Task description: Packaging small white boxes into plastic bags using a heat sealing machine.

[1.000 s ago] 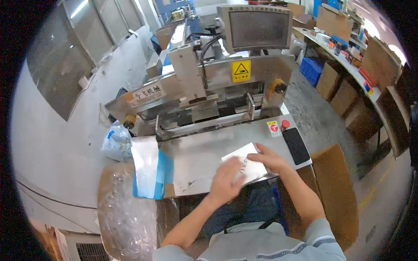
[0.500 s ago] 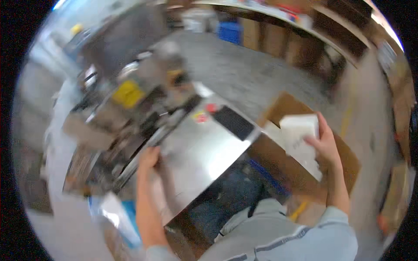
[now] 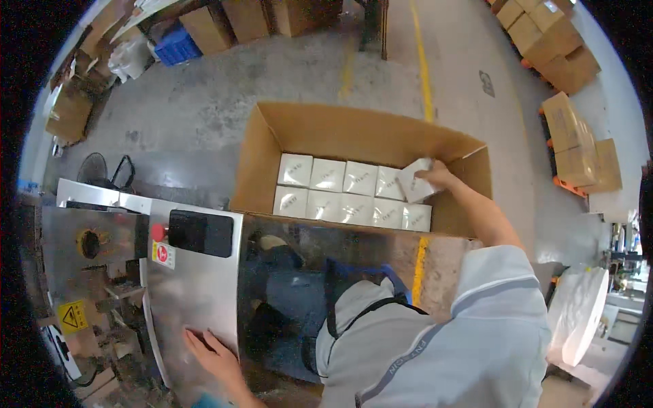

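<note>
My right hand (image 3: pixel 441 177) grips a small white box (image 3: pixel 415 181), tilted, at the right end of the back row inside a large open cardboard carton (image 3: pixel 367 126). Two rows of similar white boxes (image 3: pixel 327 175) stand in the carton, with some floor of the carton hidden beneath my hand and the held box. On the bare metal top (image 3: pixel 194 289) of a machine at the left, my left hand (image 3: pixel 209 348) lies flat with its fingers stretched out and nothing in them.
A black panel (image 3: pixel 201 232) and a red button (image 3: pixel 159 232) sit on the metal top. The machine's side bears a yellow warning label (image 3: pixel 72 317). Cardboard boxes on orange pallets (image 3: pixel 578 146) stand at the right. A blue crate (image 3: pixel 177 46) lies at the back left.
The view has swung right toward the carton. My right hand has carried the white box from above the carton's edge down into it. My left hand stays at the metal top, now flat.
</note>
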